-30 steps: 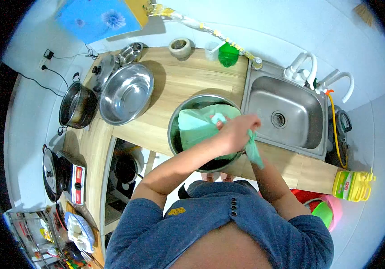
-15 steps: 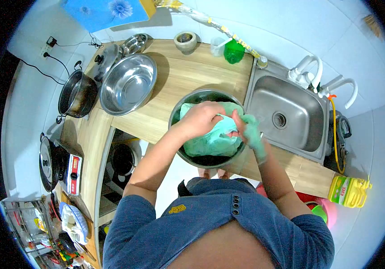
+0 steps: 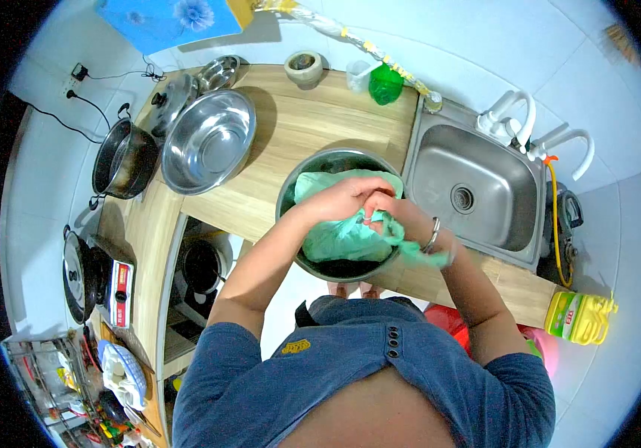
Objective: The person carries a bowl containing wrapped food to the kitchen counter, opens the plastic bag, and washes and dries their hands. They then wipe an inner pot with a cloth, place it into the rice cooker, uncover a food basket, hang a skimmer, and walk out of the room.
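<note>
A pale green plastic bag (image 3: pixel 329 243) sits bulging inside a round metal bowl (image 3: pixel 288 196) at the counter's front edge. What the bag contains is hidden. Across its top lies my left hand (image 3: pixel 347 198), with fingers closed on the gathered plastic. Close against it, my right hand (image 3: pixel 403 215), with a silver bracelet (image 3: pixel 431 234) at the wrist, pinches the bag's neck. A loose twisted end of the bag trails below the right wrist.
Right of the bowl is a steel sink (image 3: pixel 477 160) with white taps (image 3: pixel 531 123). A large steel basin (image 3: pixel 208 142) and a dark pot (image 3: pixel 122 159) stand to the left. Behind are a stone mortar (image 3: pixel 304 69) and a green object (image 3: pixel 385 84). A yellow oil jug (image 3: pixel 580 317) sits at right.
My right hand has moved left and turned in against my left hand. The bag's loose end has swung lower, and the bracelet now shows. The view has shifted slightly.
</note>
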### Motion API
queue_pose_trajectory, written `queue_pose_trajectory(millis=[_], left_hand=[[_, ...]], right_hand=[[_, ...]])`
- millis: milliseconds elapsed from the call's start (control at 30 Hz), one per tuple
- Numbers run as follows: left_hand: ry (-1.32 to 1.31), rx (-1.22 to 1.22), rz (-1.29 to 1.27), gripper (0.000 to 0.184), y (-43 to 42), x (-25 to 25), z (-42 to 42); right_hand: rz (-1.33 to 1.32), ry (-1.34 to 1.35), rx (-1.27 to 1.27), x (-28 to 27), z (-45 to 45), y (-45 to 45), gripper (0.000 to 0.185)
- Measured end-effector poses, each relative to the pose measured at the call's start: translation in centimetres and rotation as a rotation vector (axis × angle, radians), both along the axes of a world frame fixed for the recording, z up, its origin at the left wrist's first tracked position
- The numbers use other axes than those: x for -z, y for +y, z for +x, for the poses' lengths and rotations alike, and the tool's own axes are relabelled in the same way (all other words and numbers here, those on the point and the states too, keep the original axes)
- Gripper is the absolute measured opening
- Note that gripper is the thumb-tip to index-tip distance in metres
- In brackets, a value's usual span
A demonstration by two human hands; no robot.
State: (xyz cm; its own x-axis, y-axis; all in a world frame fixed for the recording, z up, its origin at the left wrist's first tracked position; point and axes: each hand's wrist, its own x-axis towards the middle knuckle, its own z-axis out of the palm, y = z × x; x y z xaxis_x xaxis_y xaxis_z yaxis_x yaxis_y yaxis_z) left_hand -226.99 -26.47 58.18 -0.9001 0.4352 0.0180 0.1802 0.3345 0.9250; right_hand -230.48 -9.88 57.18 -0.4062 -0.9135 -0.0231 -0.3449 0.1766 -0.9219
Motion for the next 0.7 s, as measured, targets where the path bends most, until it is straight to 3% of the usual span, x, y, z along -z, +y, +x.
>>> queue_pose_trajectory(millis=[33, 67, 133, 167, 300, 367, 400, 500, 700], left_hand=[[-0.013, 0.052, -0.019, 0.020, -0.1, 0.9, -0.5], [-0.014, 0.057, -0.017, 0.020, -0.5, 1.4, -1.1], [-0.166, 0.263, -0.041, 0.025, -1.7, 2.1, -1.9], [-0.278, 0.199, 0.007, 0.024, -1.8, 2.5, -1.7], [-0.275, 0.173, 0.162, 0.019, -2.3, 2.1, -1.4], [-0.091, -0.082, -0.229, 0.017, -2.2, 1.2, -0.9], [-0.097, -0.080, -0.229, 0.017, -2.2, 1.0, -0.4], [0.696, -0.240, -0.637, 0.017, -2.4, 0.2, 1.4], [0.712, -0.401, -0.928, 0.016, -6.3, 4.5, 3.0]], right_hand=[[0.096, 0.317, 0.016, -0.3, 0.2, -0.1, 0.008], [0.099, 0.316, 0.021, -0.4, 0.4, -0.2, 0.008], [0.024, 0.773, 0.169, -0.4, 0.7, -0.5, 0.010], [-0.014, 0.880, 0.230, 0.5, 0.5, -0.8, 0.015], [-0.141, 0.994, 0.351, 2.0, 0.6, -1.5, 0.016], [-0.251, 1.019, 0.428, 2.3, 0.2, -1.3, 0.016], [-0.249, 1.014, 0.429, 2.5, 0.3, -1.2, 0.016], [-0.232, 1.128, 0.555, 2.7, 1.0, -0.6, 0.015], [0.013, 1.132, 0.547, 6.5, 3.5, 2.3, 0.010]])
